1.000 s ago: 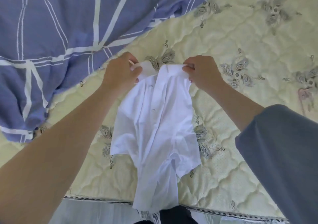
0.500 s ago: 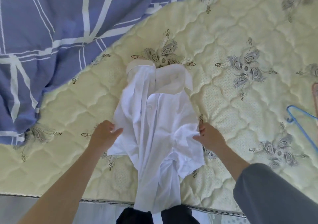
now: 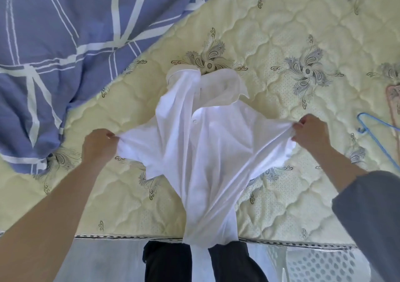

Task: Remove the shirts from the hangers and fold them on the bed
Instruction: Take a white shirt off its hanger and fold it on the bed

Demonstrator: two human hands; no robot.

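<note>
One side of a white shirt (image 3: pixel 207 149) is pinched by the left hand (image 3: pixel 99 145). The garment is stretched crosswise on the mattress (image 3: pixel 281 32), collar far, hem over the near edge, its other side gripped by the right hand (image 3: pixel 309 132).

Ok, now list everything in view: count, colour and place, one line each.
white shirt: one, white, spread collar-away on the mattress, its hem hanging over the near edge
mattress: one, pale yellow quilting with grey floral motifs, fills most of the view
duvet: one, blue with white lines, bunched at upper left
hanger: one, blue, on the mattress at the right edge, partly cut off
pinkish object: one, right edge, too cropped to identify
trousers: dark, bottom centre
sleeve: grey, right arm
left hand: pinches the shirt's left side
right hand: pinches its right side
</note>
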